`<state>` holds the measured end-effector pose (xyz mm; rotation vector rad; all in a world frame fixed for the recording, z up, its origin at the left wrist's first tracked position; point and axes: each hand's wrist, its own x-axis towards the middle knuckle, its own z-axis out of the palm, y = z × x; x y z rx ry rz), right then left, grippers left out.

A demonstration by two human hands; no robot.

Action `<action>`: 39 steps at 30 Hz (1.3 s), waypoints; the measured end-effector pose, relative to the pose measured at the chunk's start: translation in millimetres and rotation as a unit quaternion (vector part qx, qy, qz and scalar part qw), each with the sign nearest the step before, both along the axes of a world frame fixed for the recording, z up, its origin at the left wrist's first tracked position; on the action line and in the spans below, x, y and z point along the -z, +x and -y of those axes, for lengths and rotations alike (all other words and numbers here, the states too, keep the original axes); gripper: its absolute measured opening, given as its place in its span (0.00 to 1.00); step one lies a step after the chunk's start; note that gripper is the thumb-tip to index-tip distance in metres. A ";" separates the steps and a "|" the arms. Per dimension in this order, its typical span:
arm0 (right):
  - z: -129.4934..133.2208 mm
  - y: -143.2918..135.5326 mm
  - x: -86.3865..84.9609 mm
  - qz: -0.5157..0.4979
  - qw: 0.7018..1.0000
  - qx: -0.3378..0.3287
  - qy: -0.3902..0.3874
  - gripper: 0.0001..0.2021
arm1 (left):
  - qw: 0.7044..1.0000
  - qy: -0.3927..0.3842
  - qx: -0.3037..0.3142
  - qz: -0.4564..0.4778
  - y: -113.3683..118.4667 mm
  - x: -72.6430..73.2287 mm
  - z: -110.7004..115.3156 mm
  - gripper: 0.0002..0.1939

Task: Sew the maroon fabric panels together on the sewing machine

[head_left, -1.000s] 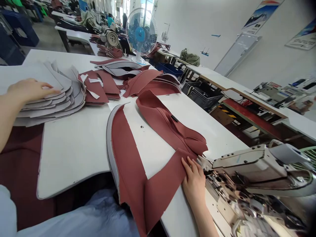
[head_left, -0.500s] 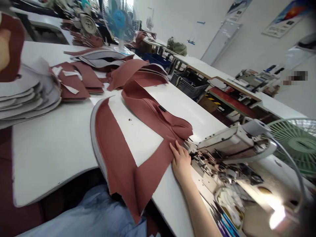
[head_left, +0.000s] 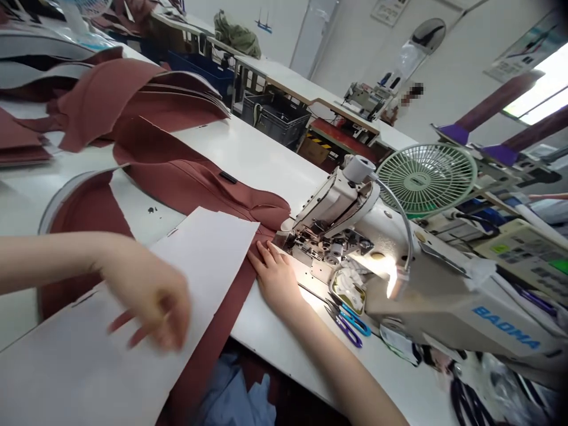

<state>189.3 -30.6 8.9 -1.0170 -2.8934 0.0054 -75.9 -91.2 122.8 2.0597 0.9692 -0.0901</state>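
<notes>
Sewing workshop: sewing machine (head_left: 426, 296), marked BAOMA, is standing on a white surface (head_left: 261, 151); snips (head_left: 352, 315) are lying beside it; maroon pieces (head_left: 199, 183) are lying about; another machine (head_left: 366, 100) is occupying a farther surface (head_left: 284, 78).

Two hands (head_left: 153, 299) (head_left: 278, 283), one green fan (head_left: 419, 178) — apparently two scissors (head_left: 357, 322).

Maroon panel (head_left: 195, 186), 9 o'clock: leather-like sheet, matt, smooth, softly creased. White panel (head_left: 119, 370), 8 o'clock: smooth, matt face. Counter (head_left: 266, 163), toward 12: smooth white top, faint sheen. Sewing machine (head_left: 430, 290), 4 o'clock: painted metal body, low gloss; shiny bare metal fittings. Fan (head_left: 418, 182), near 3: green plastic grille. Scissors (head_left: 358, 323), 5 o'clock: metal blades, smooth blue plastic handles. Bundle (head_left: 237, 36), 11 o'clock: crumpled green cloth.
</notes>
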 end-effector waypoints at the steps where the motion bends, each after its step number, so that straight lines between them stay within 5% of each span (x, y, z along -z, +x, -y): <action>1: 0.9 0.8 1.7 -0.012 1.000 0.004 -0.005 0.25 | 1.000 -0.028 -0.006 0.005 3.0 4.2 -19.9 0.23; 2: 1.2 1.3 3.4 -0.025 1.000 0.009 -0.011 0.25 | 0.999 -0.015 -0.045 0.009 4.7 10.5 -41.4 0.24; 5: 0.7 2.6 7.2 -0.054 0.998 0.018 -0.023 0.24 | 0.970 0.199 -0.141 -0.027 6.9 39.2 -101.9 0.26; 9: -0.7 4.4 9.4 -0.076 0.997 0.017 -0.018 0.22 | 0.972 0.191 -0.134 -0.034 15.3 75.8 -139.6 0.23; 13: -2.8 3.8 10.8 -0.077 0.997 0.007 -0.003 0.15 | 0.970 0.212 -0.078 0.090 40.8 90.6 -137.2 0.19; 20: -4.8 -1.1 16.7 -0.037 0.999 -0.003 0.024 0.08 | 0.938 0.303 -0.150 0.071 83.3 118.6 -142.0 0.13; 27: -5.8 -2.5 20.7 -0.061 0.997 -0.022 0.044 0.08 | 0.903 0.362 -0.225 0.059 76.7 128.1 -135.2 0.10; 39: -5.2 4.8 5.8 -0.018 1.000 -0.015 0.007 0.11 | 0.901 0.413 -0.094 0.087 63.4 131.9 -132.9 0.17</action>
